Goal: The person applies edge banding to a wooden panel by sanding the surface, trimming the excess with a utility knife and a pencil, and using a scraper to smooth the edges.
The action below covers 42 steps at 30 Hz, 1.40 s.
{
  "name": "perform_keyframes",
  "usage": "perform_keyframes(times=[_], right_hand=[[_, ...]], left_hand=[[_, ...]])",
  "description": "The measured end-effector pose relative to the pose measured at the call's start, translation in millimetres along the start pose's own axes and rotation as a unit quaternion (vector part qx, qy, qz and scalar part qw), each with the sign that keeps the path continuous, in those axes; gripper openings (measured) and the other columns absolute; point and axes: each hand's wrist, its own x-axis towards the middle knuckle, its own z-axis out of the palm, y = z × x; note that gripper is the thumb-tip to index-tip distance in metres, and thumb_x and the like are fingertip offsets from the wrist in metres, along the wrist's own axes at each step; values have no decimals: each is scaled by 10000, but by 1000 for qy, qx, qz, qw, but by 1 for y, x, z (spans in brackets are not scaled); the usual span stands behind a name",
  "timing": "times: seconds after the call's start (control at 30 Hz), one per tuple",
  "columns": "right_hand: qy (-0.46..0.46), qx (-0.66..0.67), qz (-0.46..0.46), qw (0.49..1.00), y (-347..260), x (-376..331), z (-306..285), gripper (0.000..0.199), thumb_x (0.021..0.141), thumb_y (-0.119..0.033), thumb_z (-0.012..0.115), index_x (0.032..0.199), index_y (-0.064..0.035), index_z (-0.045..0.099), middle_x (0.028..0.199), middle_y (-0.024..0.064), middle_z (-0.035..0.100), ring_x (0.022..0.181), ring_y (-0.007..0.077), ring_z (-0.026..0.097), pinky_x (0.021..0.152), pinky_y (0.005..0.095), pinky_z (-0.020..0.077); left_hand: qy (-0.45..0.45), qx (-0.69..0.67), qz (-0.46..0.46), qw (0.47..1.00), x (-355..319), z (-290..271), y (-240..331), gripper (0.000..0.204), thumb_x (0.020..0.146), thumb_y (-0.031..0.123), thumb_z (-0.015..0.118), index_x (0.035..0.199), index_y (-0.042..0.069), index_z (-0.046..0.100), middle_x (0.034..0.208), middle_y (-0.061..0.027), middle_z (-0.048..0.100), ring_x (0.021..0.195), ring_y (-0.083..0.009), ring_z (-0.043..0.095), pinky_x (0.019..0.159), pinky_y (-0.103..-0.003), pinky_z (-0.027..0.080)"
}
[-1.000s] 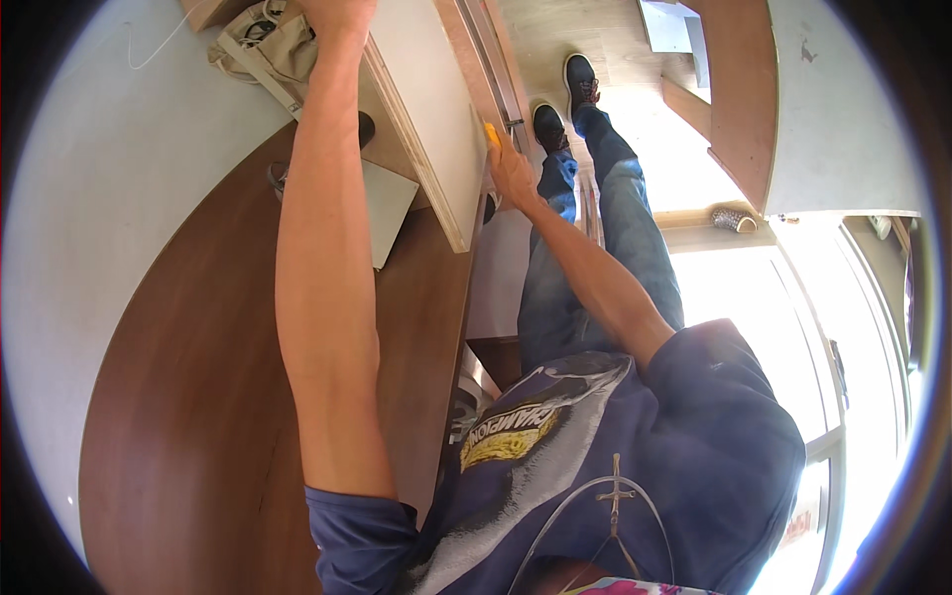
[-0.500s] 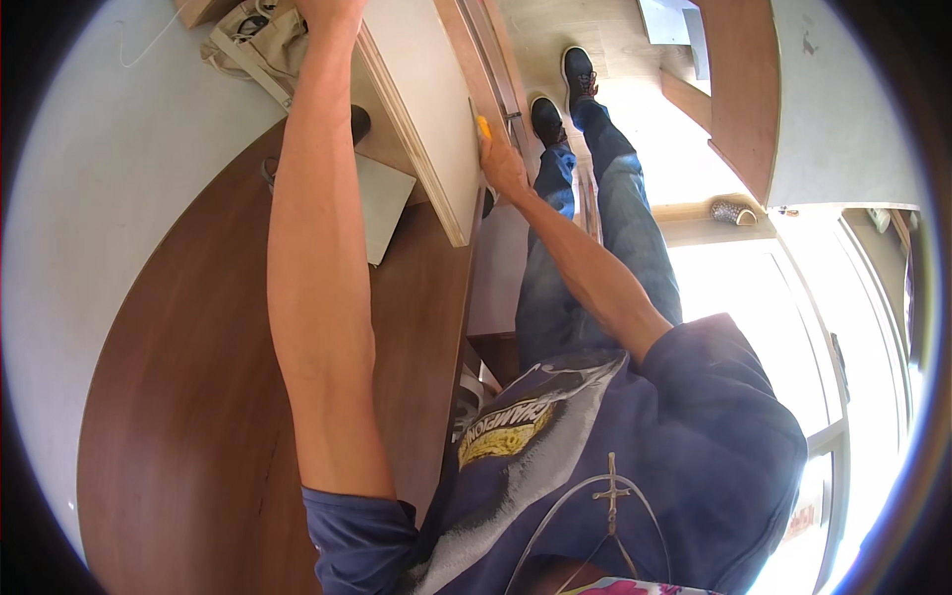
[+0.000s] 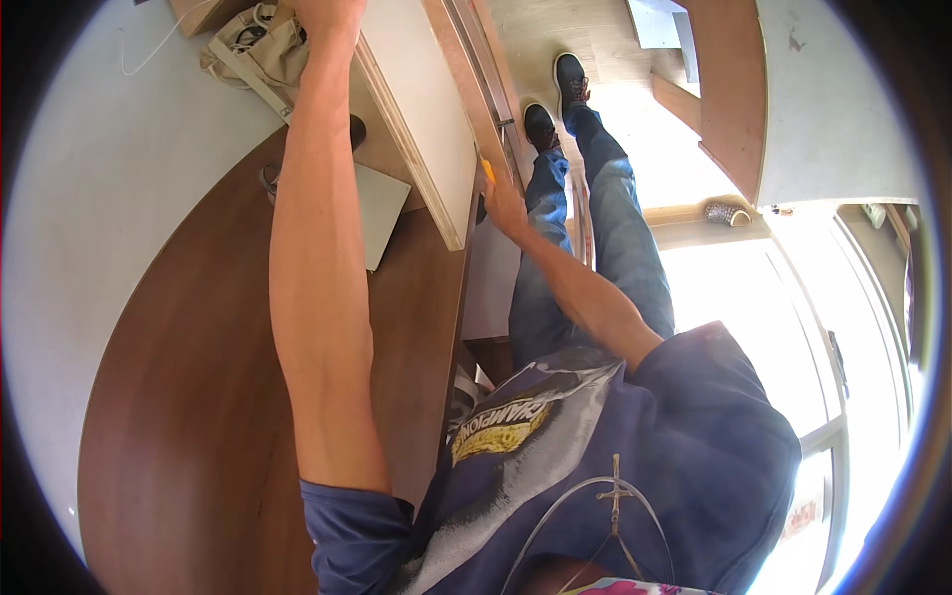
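Observation:
My left arm reaches far forward, and my left hand (image 3: pixel 327 12) clasps the far end of a long light wooden panel (image 3: pixel 426 109) that stands on edge on the brown desk (image 3: pixel 198 416). The picture's top edge partly cuts off that hand. My right hand (image 3: pixel 506 206) is at the panel's right side, against a wooden frame rail (image 3: pixel 476 59). It holds a small orange-handled tool (image 3: pixel 487 171) whose tip points at the rail. My legs and dark shoes (image 3: pixel 540 124) are on the floor beyond.
A beige bag (image 3: pixel 253 50) with straps lies at the desk's far end, and a flat grey sheet (image 3: pixel 382 223) lies beside the panel. A brown board (image 3: pixel 734 89) leans at the upper right. A bright window (image 3: pixel 793 327) fills the right side.
My right hand with the orange tool has slid a little back toward me along the rail. My left hand stays on the panel's far end.

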Motion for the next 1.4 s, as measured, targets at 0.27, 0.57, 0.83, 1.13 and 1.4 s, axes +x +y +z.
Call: perform_keyframes(times=[0.27,0.57,0.83,1.13,1.4], right_hand=[[-115,-26,81,990,-1,-36,-11,422,1060,-364,454,1427,-157,446,1016,335,686,948,561,651,857,653,485],[-36,-14,-18,999,-27,48,-58,422,1065,-365,449,1395,-107,494,1081,319,684,936,538,657,783,646,509],[33,74,-159,984,-240,245,-68,471,1083,-395,426,1396,-49,492,1190,329,647,967,546,644,873,621,500],[27,81,-135,987,-372,379,-22,546,1031,-555,386,1261,-77,518,1109,320,702,1049,508,677,932,572,538],[72,3,-180,981,-350,456,-33,541,1026,-558,424,1257,-77,520,1157,339,679,1038,506,685,932,554,547]], left_hand=[[-6,6,-52,999,13,-20,-25,634,914,29,565,1490,-124,347,1356,-334,560,1192,-354,617,972,-398,517],[39,-23,13,999,3,-26,-19,400,842,-3,615,1212,-48,469,1039,-186,670,919,-224,649,855,-356,516],[70,38,-13,997,-6,-49,-27,379,868,-20,591,1226,-23,470,980,-162,673,841,-229,657,794,-360,518],[72,61,-73,993,-14,-50,2,377,877,-34,606,1233,-17,485,980,-178,689,847,-254,677,806,-371,527],[34,-31,-135,990,-3,-26,31,388,878,-51,602,1242,-5,475,1011,-175,692,890,-244,673,832,-360,520]])
